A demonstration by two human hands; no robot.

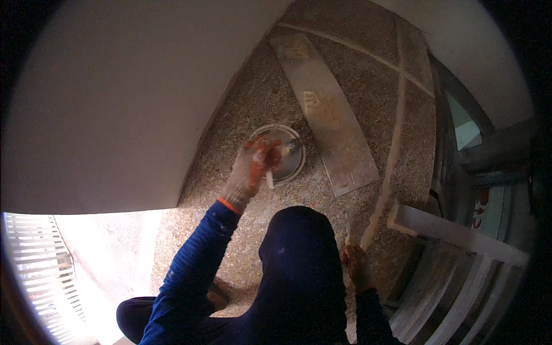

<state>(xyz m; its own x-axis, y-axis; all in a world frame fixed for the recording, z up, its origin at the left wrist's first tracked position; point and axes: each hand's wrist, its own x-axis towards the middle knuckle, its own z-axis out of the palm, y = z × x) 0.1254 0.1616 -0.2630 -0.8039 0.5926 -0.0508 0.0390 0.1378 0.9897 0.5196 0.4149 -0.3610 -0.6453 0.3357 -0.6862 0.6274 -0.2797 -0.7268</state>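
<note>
My left hand (260,161), in a pale knit glove with an orange coated palm, is over a round pail (303,158) with a light rim. Its fingers are curled. A short white stub (270,179) sticks out below them; what it belongs to is hidden. Inside the pail, beside the fingers, is a small dark and cream object (292,147), too blurred to name. Low beside my right knee, my right hand (355,265) has its fingers closed. A thin pale strip (347,231) shows just above it, but I cannot tell what the hand grips.
A long pale board (333,123) with cream smears lies on the speckled floor (230,115) right of the pail. A plain white panel or wall (132,103) borders the left. Pale slatted pieces (460,287) stand at lower right, and bright light falls at lower left.
</note>
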